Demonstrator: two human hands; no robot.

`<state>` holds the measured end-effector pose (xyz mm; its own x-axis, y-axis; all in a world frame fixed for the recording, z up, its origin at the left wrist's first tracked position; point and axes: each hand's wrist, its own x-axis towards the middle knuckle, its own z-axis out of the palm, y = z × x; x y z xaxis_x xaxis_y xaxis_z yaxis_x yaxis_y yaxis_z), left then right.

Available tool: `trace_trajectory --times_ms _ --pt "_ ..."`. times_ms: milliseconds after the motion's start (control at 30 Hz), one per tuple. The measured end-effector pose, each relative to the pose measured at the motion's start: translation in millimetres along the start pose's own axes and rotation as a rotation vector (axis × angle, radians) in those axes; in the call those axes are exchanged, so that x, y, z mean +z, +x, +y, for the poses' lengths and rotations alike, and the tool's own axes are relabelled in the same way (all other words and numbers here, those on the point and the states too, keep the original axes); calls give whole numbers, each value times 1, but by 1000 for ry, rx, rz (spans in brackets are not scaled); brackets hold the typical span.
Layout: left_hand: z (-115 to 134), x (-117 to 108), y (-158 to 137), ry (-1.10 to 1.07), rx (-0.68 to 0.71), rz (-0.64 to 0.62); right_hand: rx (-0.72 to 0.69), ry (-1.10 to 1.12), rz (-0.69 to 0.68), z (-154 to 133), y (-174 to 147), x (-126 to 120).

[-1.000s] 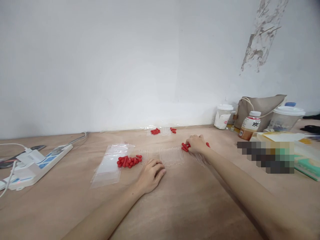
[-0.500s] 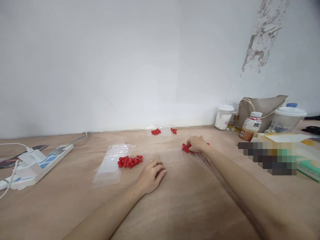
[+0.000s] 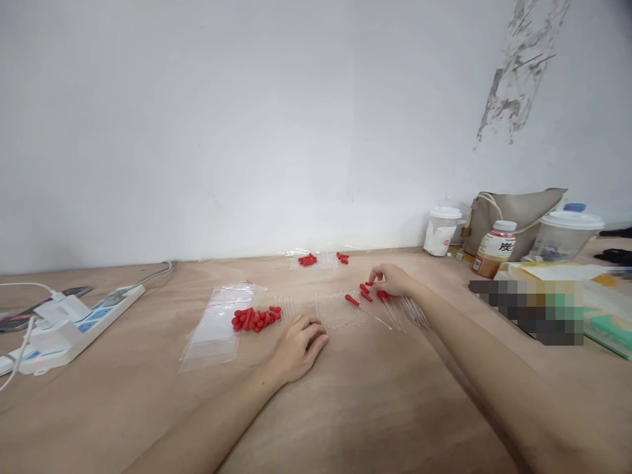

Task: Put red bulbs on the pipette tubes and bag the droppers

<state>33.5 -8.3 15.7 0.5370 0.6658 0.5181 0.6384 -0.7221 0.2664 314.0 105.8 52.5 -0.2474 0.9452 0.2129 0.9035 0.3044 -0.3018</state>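
Observation:
My left hand (image 3: 299, 347) lies on the table with its fingers loosely bent and apart, holding nothing visible. Just beyond it are thin clear tubes (image 3: 340, 311) in a row, and to its left a pile of red rubber bulbs (image 3: 253, 320). At the right end of the row, my right hand (image 3: 392, 280) pinches a red-bulbed dropper, mostly covered by the fingertips. Below those fingers, more red-bulbed droppers (image 3: 382, 295) lie with their clear tubes fanned toward me. One dropper (image 3: 352, 300) lies apart, slanting across the row's end.
Clear zip bags (image 3: 217, 332) lie left of the bulbs. Bagged red bulbs (image 3: 307, 260) sit by the wall. A white power strip (image 3: 74, 332) is at far left. A lidded cup (image 3: 442, 232), a drink bottle (image 3: 495, 250) and a grey bag (image 3: 518, 217) stand at right.
My right hand has shifted slightly up and uncovered more droppers. One red-bulbed dropper now lies farther left, separate from the others. My left hand stays in place.

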Motion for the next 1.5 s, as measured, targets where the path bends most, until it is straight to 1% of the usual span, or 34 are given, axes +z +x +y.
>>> trace_trajectory --times_ms 100,200,267,300,367,467,500,567,633,700,833,933,1100,1167,1200,1233,1267,1300,1367,1400,1433,1467,1500 --pt "1 0 0 34 -23 9 19 191 68 4 -2 3" --pt "1 0 -1 92 -56 40 51 417 222 -2 -6 11" --pt "1 0 -1 133 -88 73 5 516 299 -13 -15 16" --pt "0 0 -1 150 -105 88 -40 541 312 -20 -21 19" --pt "0 1 -1 174 -131 108 -148 484 285 -35 -36 23" --pt "0 2 -1 195 -136 110 -293 233 287 -54 -62 27" --pt "0 2 -1 199 -134 107 -351 138 268 -58 -70 26" --pt "1 2 -1 202 -134 103 -482 6 171 -62 -83 24" --pt "1 2 -1 201 -136 95 -586 -26 54 -63 -92 21" --pt "1 2 -1 198 -138 84 -642 -10 -25 -61 -97 16" --pt "1 1 -1 194 -140 72 -703 -22 -88 -59 -99 9" --pt "1 1 -2 185 -142 69 -741 10 -185 -58 -98 7" --pt "0 1 -2 183 -149 69 -742 131 -379 -62 -100 6" --pt "-1 2 -2 185 -155 68 -738 132 -407 -63 -100 4" --pt "-1 2 -2 187 -157 68 -717 125 -386 -63 -99 2" --pt "-1 3 -2 188 -158 68 -670 114 -334 -63 -97 -1" --pt "-1 3 -2 189 -157 70 -590 97 -251 -61 -95 -3" --pt "0 3 -2 189 -155 71 -476 66 -150 -59 -91 -4" --pt "0 3 -2 189 -150 73 -170 -49 54 -51 -82 -5" --pt "0 3 -2 189 -149 73 -17 -122 125 -47 -77 -3" --pt "0 2 -2 191 -147 73 113 -194 167 -43 -72 0" --pt "0 2 -1 193 -147 73 211 -256 184 -39 -68 3" --pt "0 2 -1 195 -147 73 276 -301 178 -36 -63 7"
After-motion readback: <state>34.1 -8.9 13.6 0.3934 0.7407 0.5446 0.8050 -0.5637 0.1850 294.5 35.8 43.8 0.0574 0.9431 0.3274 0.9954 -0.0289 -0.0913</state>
